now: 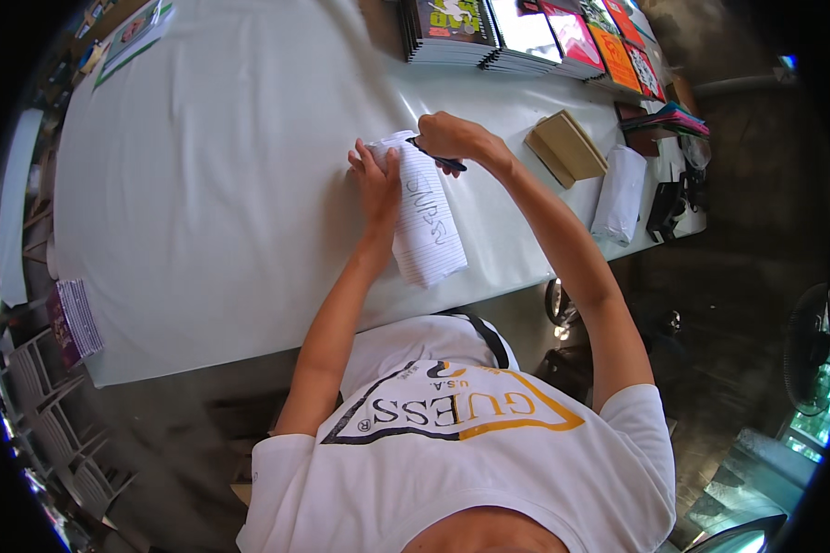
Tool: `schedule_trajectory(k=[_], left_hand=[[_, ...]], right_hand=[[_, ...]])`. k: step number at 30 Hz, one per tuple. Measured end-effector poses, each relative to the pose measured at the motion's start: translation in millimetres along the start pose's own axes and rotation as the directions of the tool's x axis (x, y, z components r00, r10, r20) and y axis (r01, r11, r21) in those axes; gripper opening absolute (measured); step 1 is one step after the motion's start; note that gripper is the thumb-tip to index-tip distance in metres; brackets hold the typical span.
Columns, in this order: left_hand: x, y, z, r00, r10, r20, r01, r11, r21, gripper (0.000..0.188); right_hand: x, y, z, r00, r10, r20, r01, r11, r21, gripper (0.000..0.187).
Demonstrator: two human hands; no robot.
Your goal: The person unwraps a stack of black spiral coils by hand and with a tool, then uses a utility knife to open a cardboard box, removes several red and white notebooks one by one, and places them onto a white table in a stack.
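Observation:
A long package (428, 217) wrapped in white lined paper, with dark handwriting on top, lies near the table's front edge. My left hand (375, 180) grips its far left part, the thumb on top and the fingers spread over the left side. At the package's far right end, my right hand (447, 138) is closed around a slim black tool (451, 165). The tool's dark tip meets the paper near the far end. Its exact kind is hard to make out, as my fingers cover much of it.
White sheeting covers the table (221, 184). Stacks of spiral notebooks (447, 32) stand at the far right. A tan box-like object (567, 147) and another white wrapped package (621, 195) lie to the right. A purple-and-white stack (76, 320) sits at the left edge.

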State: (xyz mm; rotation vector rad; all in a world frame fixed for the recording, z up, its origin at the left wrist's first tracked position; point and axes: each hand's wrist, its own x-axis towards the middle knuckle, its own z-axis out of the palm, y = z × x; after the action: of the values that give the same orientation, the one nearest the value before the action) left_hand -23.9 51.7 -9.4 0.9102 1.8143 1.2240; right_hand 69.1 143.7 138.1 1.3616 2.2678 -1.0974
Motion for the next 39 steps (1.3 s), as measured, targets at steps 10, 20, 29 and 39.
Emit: schedule_trajectory(k=[10,20,29,39], left_hand=[[-6,6,-5,0.999,0.008,-0.035,-0.007,0.999,0.035,0.070],[-4,2,3,0.988,0.085,-0.132,-0.076,0.995,0.067,0.068],[-7,1,-3,0.993,0.071,-0.099,-0.062,0.994,0.088,0.068],[-4,-14,-7,0.985,0.142,-0.096,-0.137,0.989,0.053,0.071]], right_hand=[[30,-20,5,0.967,0.186,0.172,-0.185,0.983,-0.020,0.021],[-14,-25,26,0.963,0.187,0.193,-0.165,0.979,-0.124,0.020],[-60,-9,75,0.970,0.117,0.212,-0.087,0.985,-0.147,0.013],[-133,18,136,0.921,0.258,0.294,-0.261,0.965,-0.029,0.026]])
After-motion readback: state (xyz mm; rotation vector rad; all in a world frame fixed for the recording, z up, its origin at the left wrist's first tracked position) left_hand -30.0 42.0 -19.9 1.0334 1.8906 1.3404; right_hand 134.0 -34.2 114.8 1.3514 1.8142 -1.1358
